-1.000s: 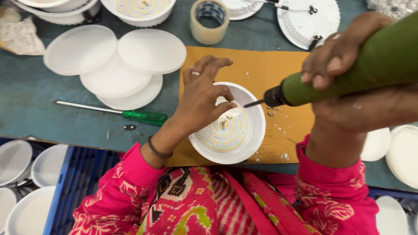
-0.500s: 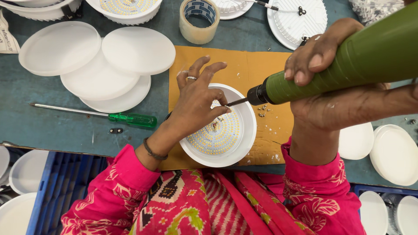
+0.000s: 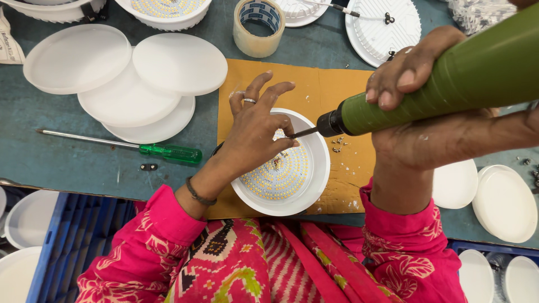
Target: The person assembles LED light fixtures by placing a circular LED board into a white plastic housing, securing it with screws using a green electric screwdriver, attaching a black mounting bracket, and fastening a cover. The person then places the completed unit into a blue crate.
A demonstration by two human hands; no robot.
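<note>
Teal desk (image 3: 67, 163) w/ a brown cardboard sheet (image 3: 331, 84) laid near the front edge, approx in the middle. On that cardboard sits the round white LED lamp housing (image 3: 314, 185), open side up, yellow LED board (image 3: 281, 174) showing inside.

My left hand (image 3: 255, 137) is spread over the housing's left rim, fingers splayed, thumb and forefinger tips down at the board right by the bit. Ring on one finger, dark band on the wrist. Not clamped on anything, just pressing/steadying.

My right hand (image 3: 410, 73) is wrapped tight round a green electric screwdriver (image 3: 449, 84), tilted, its black tip and bit pointing down-left into the housing, bit touching the LED board near my left fingertips. Few loose screws (image 3: 337, 145) on the cardboard just beside the housing's right rim.

Left of the cardboard: green-handled manual screwdriver (image 3: 168, 152) lying flat, shaft pointing to the left edge. Behind it a pile of white diffuser discs (image 3: 129, 84), overlapping. Tape roll (image 3: 258, 25) standing at the back edge, more white housings (image 3: 387, 25) beside it. More white discs (image 3: 502, 202) toward the right edge. Blue crate (image 3: 67, 241) below the front edge, left side, w/ white discs next to it.
</note>
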